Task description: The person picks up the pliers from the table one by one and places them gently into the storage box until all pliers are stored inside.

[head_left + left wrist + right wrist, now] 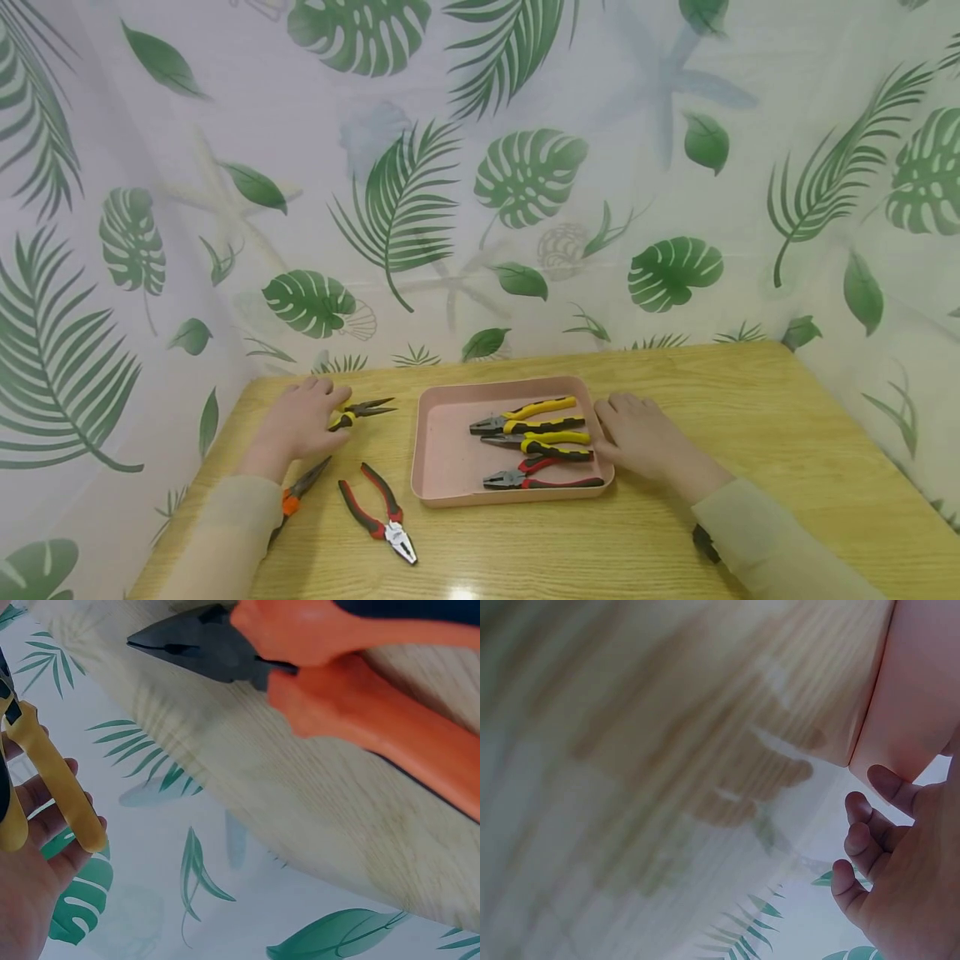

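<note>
Two hands down on bench: left hand gripped yellow pliers at centre left; right hand, fingers relaxed, held nothing beside pink tray.

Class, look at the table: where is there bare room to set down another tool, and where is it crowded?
Free: the wood right of the pink tray, beyond the right hand, and the tray's left half. Crowded: the left, where the left hand holds yellow pliers near the orange pliers and red pliers.
</note>
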{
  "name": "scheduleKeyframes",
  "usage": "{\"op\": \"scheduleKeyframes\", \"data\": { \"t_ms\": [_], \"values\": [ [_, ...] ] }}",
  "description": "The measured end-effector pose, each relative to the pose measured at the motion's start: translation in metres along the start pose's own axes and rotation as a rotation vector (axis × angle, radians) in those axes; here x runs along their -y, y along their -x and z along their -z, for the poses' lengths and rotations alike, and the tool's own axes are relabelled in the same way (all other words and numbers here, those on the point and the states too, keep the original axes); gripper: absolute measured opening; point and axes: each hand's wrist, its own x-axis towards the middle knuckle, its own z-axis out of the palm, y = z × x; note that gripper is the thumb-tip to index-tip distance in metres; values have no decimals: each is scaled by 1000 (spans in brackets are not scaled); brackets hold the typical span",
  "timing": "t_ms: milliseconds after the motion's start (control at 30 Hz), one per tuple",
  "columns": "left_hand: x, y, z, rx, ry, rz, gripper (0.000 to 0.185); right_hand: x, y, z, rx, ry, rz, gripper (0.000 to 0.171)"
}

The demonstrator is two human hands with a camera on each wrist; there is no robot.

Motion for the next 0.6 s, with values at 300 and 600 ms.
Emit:
{"op": "scheduleKeyframes", "data": {
  "t_ms": [300,600],
  "values": [
    [-10,-4,6,-12,-12,-23,56,-1,-1,-1,-6,13,6,23],
    [-21,-8,12,-40,-33,-70,55,-1,-1,-3,-16,20,12,24]
  ]
}}
